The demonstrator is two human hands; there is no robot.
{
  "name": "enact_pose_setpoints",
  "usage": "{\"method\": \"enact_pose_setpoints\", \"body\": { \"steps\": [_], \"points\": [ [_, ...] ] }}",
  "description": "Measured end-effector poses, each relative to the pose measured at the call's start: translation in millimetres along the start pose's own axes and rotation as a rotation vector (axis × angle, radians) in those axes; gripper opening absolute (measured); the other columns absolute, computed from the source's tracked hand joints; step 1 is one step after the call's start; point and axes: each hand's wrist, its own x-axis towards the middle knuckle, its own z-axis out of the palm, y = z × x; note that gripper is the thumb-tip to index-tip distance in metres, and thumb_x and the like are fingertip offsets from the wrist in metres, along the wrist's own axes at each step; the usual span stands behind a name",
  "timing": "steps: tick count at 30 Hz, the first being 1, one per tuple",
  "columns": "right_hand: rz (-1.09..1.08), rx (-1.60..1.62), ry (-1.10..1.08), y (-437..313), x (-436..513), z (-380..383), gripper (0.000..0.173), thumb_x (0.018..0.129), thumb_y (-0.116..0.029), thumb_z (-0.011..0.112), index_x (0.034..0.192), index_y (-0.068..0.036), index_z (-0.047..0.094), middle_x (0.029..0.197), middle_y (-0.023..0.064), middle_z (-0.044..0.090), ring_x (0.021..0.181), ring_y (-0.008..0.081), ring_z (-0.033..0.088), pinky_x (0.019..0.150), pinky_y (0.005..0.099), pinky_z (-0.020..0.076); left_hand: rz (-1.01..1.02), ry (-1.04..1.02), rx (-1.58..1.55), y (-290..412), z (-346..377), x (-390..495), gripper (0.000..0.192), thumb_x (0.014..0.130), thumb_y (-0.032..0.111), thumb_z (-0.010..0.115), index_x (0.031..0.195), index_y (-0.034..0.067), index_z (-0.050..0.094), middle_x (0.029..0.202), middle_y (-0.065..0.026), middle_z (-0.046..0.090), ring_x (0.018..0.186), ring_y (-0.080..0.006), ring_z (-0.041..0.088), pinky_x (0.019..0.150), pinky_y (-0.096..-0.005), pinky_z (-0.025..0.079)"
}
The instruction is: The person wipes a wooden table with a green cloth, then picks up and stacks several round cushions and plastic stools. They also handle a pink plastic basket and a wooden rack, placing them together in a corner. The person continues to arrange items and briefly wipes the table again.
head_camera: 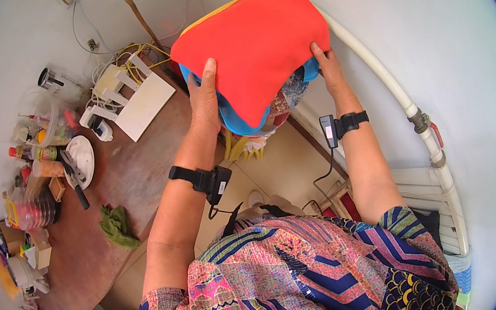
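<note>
Both hands hold up a blue plastic basin (238,122) by its two sides, with a red cloth (255,43) draped over its top. My left hand (205,96) grips the left rim, its thumb on top of the cloth. On the right side, my right hand (328,68) does the same, with its thumb pressing the cloth's edge. A strip of yellow (210,15) shows along the far edge of the red cloth. Patterned fabric (290,98) is visible beneath the basin. The fingers under the rim are mostly hidden. Each wrist wears a strapped black device.
A wooden table (136,176) on the left bears a white router (146,105), a green cloth (118,226), a knife (74,181), a white dish (84,155) and several jars. White pipe (371,59) runs along the right wall. Yellow and white items (247,146) lie below the basin.
</note>
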Motion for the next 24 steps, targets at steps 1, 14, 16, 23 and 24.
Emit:
{"method": "enact_pose_setpoints", "body": {
  "steps": [1, 14, 16, 23, 24],
  "points": [
    [0.006, -0.005, 0.035, 3.3, 0.2, 0.0, 0.086, 0.077, -0.06, 0.065, 0.135, -0.001, 0.043, 0.133, 0.0196, 0.048, 0.125, 0.028, 0.044, 0.103, 0.0351, 0.0336, 0.087, -0.085, -0.004, -3.6, -1.7, 1.1, 0.098, 0.074, 0.044, 0.075, 0.141, -0.003, 0.021, 0.136, -0.0207, 0.039, 0.124, -0.0306, 0.042, 0.103, -0.0415, 0.035],
    [0.153, 0.091, 0.018, 1.9, -25.0, -17.2, 0.1, 0.075, -0.077, 0.047, 0.144, -0.007, 0.029, 0.147, 0.0179, 0.028, 0.136, 0.034, 0.026, 0.102, 0.0552, 0.0277, -0.136, -0.133, 0.128, 6.0, -21.4, -8.4, 0.105, 0.074, 0.071, 0.059, 0.146, 0.005, 0.021, 0.147, -0.0178, 0.028, 0.135, -0.0324, 0.029, 0.107, -0.0482, 0.025],
    [0.211, 0.107, 0.085, 14.0, -29.8, -26.2, 0.096, 0.078, -0.073, 0.048, 0.142, -0.005, 0.03, 0.145, 0.0193, 0.031, 0.134, 0.0341, 0.03, 0.102, 0.053, 0.0309, -0.188, -0.013, 0.066, 4.4, -29.2, -7.9, 0.105, 0.075, 0.071, 0.058, 0.147, 0.006, 0.018, 0.149, -0.0183, 0.024, 0.136, -0.0328, 0.026, 0.108, -0.0479, 0.022],
    [0.284, 0.237, -0.002, 35.9, -121.6, -66.8, 0.066, 0.091, -0.046, 0.055, 0.136, -0.001, 0.038, 0.129, 0.0212, 0.051, 0.118, 0.03, 0.053, 0.095, 0.0424, 0.0432, 0.327, 0.146, 0.439, 32.7, -41.1, 14.4, 0.063, 0.084, 0.046, 0.063, 0.125, -0.001, 0.052, 0.124, -0.0186, 0.055, 0.11, -0.0277, 0.055, 0.091, -0.0367, 0.043],
    [0.335, 0.209, 0.026, 37.2, -139.2, -69.8, 0.062, 0.092, -0.042, 0.055, 0.136, -0.001, 0.039, 0.127, 0.0206, 0.052, 0.116, 0.0296, 0.054, 0.094, 0.0414, 0.044, 0.437, 0.173, 0.51, 40.1, -35.3, 21.4, 0.057, 0.084, 0.042, 0.065, 0.12, -0.002, 0.058, 0.117, -0.0174, 0.061, 0.104, -0.0262, 0.059, 0.087, -0.0346, 0.046]
  ]
}}
